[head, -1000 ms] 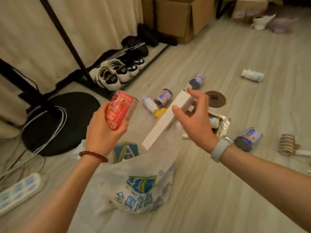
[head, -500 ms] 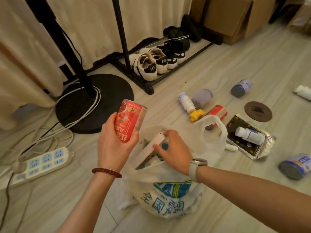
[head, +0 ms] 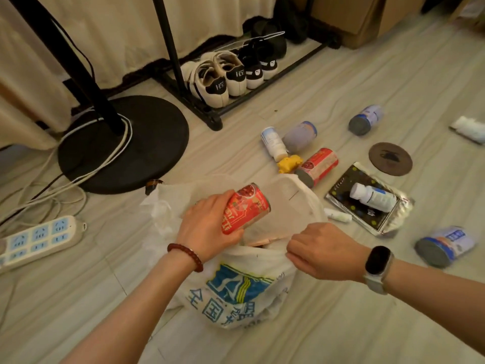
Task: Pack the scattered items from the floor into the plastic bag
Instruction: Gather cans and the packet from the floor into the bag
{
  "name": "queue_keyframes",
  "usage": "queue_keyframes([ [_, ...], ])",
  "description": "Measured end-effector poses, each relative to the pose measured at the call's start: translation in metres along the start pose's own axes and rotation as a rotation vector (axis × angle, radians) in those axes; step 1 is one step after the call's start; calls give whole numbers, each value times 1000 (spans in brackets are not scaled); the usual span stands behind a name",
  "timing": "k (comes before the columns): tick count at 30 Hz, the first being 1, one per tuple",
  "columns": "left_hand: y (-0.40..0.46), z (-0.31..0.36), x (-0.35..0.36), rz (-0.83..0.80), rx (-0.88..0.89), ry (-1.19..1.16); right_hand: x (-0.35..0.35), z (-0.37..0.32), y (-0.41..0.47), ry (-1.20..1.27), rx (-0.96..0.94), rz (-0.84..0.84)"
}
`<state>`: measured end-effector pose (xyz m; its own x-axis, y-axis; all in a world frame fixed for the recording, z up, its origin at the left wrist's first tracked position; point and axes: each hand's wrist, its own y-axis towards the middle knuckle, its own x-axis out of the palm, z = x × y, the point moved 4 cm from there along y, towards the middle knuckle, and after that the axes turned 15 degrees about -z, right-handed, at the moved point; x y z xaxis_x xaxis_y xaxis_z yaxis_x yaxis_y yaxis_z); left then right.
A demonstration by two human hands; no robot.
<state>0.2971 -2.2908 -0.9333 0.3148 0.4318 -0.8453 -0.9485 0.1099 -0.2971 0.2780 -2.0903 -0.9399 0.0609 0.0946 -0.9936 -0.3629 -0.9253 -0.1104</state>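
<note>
A white plastic bag (head: pixel 244 287) with blue print stands open on the floor in front of me. My left hand (head: pixel 207 227) holds a red can (head: pixel 245 207) tilted over the bag's mouth. My right hand (head: pixel 322 252) pinches the bag's near right rim. A white box edge (head: pixel 262 240) shows inside the bag. On the floor beyond lie a second red can (head: pixel 319 165), a yellow toy (head: pixel 288 162), a white bottle (head: pixel 274 143), several blue-and-white tins (head: pixel 300 136), and a white bottle (head: pixel 374 197) on a foil packet (head: pixel 393 219).
A black round stand base (head: pixel 147 151) with wrapped cables sits left of the bag. A power strip (head: pixel 36 237) lies at far left. A shoe rack (head: pixel 210 111) with shoes (head: pixel 217 80) runs behind. A brown disc (head: pixel 389 158) and cardboard boxes (head: pixel 367 19) lie to the right.
My left hand has carried the red can down and right over the bag's mouth. My right hand has left the box inside and now grips the bag's rim.
</note>
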Motion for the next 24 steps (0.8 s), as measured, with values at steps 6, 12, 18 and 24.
queue_keyframes([
  [6,45,15,31,-368,104,272,-8,-11,-18,-15,75,196],
  [12,56,-5,56,-360,29,292,-9,2,-23,-28,168,255],
  [18,31,-6,31,125,11,519,-15,19,-3,-59,473,135],
  [24,32,-74,1,-144,-651,107,5,55,27,168,786,-340],
])
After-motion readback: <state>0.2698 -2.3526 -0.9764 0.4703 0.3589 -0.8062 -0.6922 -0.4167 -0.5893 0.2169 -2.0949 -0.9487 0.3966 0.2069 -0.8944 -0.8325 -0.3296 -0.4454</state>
